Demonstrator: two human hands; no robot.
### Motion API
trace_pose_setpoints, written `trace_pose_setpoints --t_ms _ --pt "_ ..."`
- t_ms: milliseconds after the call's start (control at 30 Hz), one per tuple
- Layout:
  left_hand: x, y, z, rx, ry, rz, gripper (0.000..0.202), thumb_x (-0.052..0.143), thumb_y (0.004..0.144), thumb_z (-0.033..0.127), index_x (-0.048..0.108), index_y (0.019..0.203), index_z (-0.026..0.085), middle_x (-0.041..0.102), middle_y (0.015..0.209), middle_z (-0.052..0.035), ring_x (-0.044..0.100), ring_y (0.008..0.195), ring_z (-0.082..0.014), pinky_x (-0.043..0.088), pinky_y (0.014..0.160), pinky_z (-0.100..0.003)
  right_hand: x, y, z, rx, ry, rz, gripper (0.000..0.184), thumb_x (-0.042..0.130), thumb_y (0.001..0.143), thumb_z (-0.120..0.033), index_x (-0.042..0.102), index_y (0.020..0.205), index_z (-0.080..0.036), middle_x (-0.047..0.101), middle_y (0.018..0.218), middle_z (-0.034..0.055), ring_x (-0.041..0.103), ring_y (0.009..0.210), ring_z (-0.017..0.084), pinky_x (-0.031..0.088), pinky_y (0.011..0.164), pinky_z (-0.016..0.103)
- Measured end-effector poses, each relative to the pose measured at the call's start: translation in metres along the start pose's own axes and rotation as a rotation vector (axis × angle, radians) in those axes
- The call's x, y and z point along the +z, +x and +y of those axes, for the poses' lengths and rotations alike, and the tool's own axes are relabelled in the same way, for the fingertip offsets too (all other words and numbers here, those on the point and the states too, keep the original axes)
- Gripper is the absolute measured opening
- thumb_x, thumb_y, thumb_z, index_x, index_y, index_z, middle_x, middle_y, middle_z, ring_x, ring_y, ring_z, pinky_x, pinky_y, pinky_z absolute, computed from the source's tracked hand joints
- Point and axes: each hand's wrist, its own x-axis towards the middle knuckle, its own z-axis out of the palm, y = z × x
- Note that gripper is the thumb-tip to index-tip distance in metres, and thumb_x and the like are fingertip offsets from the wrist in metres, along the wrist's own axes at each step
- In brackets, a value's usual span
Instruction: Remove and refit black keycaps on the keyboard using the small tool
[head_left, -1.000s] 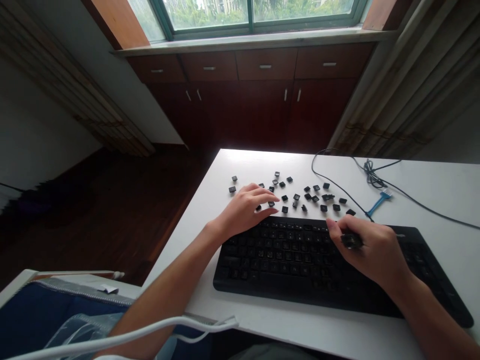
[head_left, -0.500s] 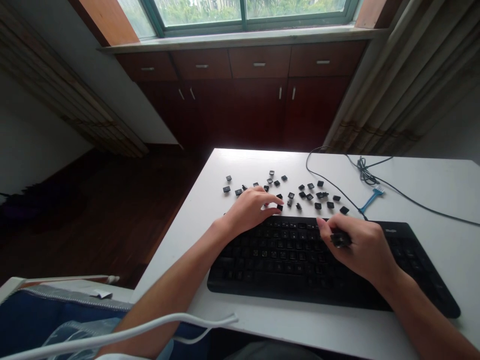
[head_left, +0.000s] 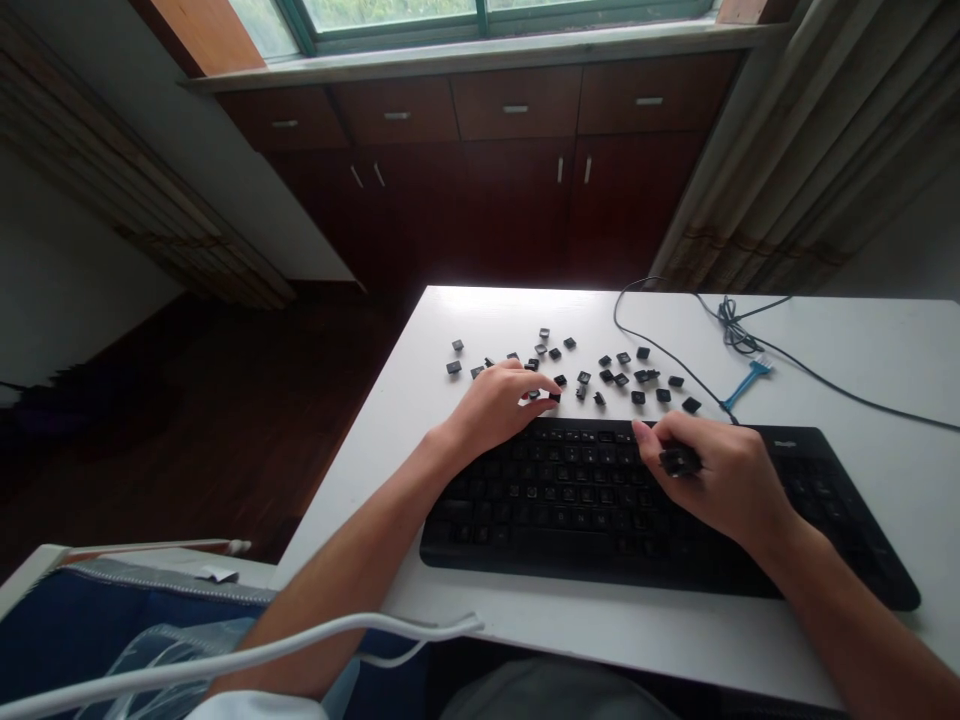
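A black keyboard (head_left: pixel 570 552) lies on the white table, with some key positions in its upper rows bare of caps. Just beyond its top edge, my left hand (head_left: pixel 499 402) pinches a small black keycap (head_left: pixel 555 397) between thumb and fingertips. Over the right-middle keys, my right hand (head_left: pixel 724 480) is closed around a small dark object (head_left: pixel 680 460), whose kind I cannot make out. Several loose keycaps (head_left: pixel 637 397) are scattered behind the keyboard, some upright and some tipped over. My left hand hides part of this scatter.
A blue brush (head_left: pixel 746 385) rests behind the keyboard's right side, near the bundled black cable (head_left: pixel 733 325). The white table (head_left: pixel 847 345) ends at its left edge beside a blue-covered chair (head_left: pixel 45 640). A white tube (head_left: pixel 300 650) crosses the lower left.
My left thumb and fingers have closed on a keycap and drawn it slightly left. My right hand stays nearly still. The whole view has tilted down a little.
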Motion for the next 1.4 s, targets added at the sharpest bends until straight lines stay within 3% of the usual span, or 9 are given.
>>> trace_pose_setpoints --t_ms 133,233,333,433,600,767,867,1100,1400 --pt "-0.002 0.0 0.001 0.003 -0.06 0.001 0.02 0.072 0.09 0.032 0.076 0.109 0.026 0.077 0.094 -0.0025 0.067 0.08 -0.0174 0.055 0.073 -0.032 0.0 0.0 0.0 0.007 0.008 -0.008 0.028 0.068 0.09 -0.028 0.054 0.067 -0.02 0.049 0.055 -0.0056 0.043 0.047 0.008 0.034 0.05 0.025" --pt "-0.009 -0.002 -0.002 0.05 -0.067 0.081 0.021 0.067 0.094 0.032 0.073 0.113 0.024 0.075 0.111 -0.0042 0.067 0.091 -0.0183 0.056 0.082 -0.035 0.0 0.0 0.001 0.032 0.012 -0.019 0.028 0.067 0.091 -0.029 0.055 0.067 -0.02 0.049 0.055 -0.0056 0.043 0.047 0.008 0.034 0.05 0.025" --pt "-0.021 -0.008 -0.014 0.07 0.074 0.184 0.021 0.062 0.097 0.031 0.072 0.114 0.022 0.073 0.114 -0.0057 0.065 0.103 -0.021 0.055 0.089 -0.038 0.0 0.0 0.002 0.055 0.004 -0.027 0.028 0.066 0.091 -0.031 0.055 0.068 -0.02 0.05 0.055 -0.0055 0.044 0.047 0.008 0.035 0.051 0.025" --pt "-0.031 -0.016 -0.031 0.052 0.24 0.237 0.022 0.061 0.097 0.032 0.072 0.114 0.022 0.072 0.114 -0.0064 0.064 0.103 -0.0229 0.054 0.091 -0.041 0.001 0.0 0.002 0.069 -0.006 -0.033 0.024 0.066 0.091 -0.031 0.059 0.071 -0.02 0.054 0.057 -0.0049 0.048 0.047 0.009 0.038 0.052 0.025" --pt "-0.037 -0.022 -0.046 -0.016 0.35 0.28 0.024 0.061 0.097 0.034 0.072 0.114 0.021 0.072 0.114 -0.0072 0.064 0.104 -0.0258 0.052 0.092 -0.044 0.004 -0.001 0.002 0.055 -0.029 -0.03 0.011 0.065 0.092 -0.031 0.065 0.09 -0.02 0.061 0.063 -0.0045 0.054 0.048 0.009 0.041 0.052 0.023" --pt "-0.033 -0.022 -0.041 -0.032 0.32 0.263 0.026 0.06 0.097 0.034 0.07 0.116 0.021 0.071 0.116 -0.0072 0.064 0.106 -0.0255 0.051 0.095 -0.044 -0.002 0.002 0.008 0.232 -0.201 0.209 0.025 0.064 0.093 -0.033 0.066 0.114 -0.019 0.07 0.079 0.001 0.064 0.06 0.014 0.045 0.057 0.025" --pt "-0.031 -0.022 -0.038 -0.025 0.315 0.243 0.025 0.06 0.097 0.034 0.07 0.116 0.021 0.071 0.117 -0.007 0.064 0.106 -0.0255 0.05 0.095 -0.044 -0.009 0.005 0.017 0.317 -0.269 0.255 0.033 0.063 0.093 -0.034 0.065 0.122 -0.019 0.07 0.086 0.0039 0.063 0.066 0.017 0.047 0.061 0.028" --pt "-0.029 -0.021 -0.033 0.015 0.307 0.202 0.025 0.059 0.098 0.034 0.069 0.117 0.021 0.071 0.116 -0.0069 0.065 0.104 -0.0243 0.051 0.094 -0.043 -0.009 0.004 0.027 0.316 -0.298 0.163 0.025 0.058 0.094 -0.029 0.069 0.115 -0.021 0.07 0.101 0.0077 0.067 0.081 0.023 0.051 0.067 0.033" --pt "-0.029 -0.021 -0.023 0.06 0.298 0.2 0.022 0.059 0.098 0.031 0.068 0.115 0.022 0.072 0.113 -0.0062 0.065 0.1 -0.0228 0.051 0.092 -0.042 -0.004 0.002 0.024 0.332 -0.29 0.083 0.026 0.057 0.094 -0.025 0.068 0.117 -0.024 0.071 0.112 0.0051 0.07 0.089 0.024 0.049 0.062 0.032"
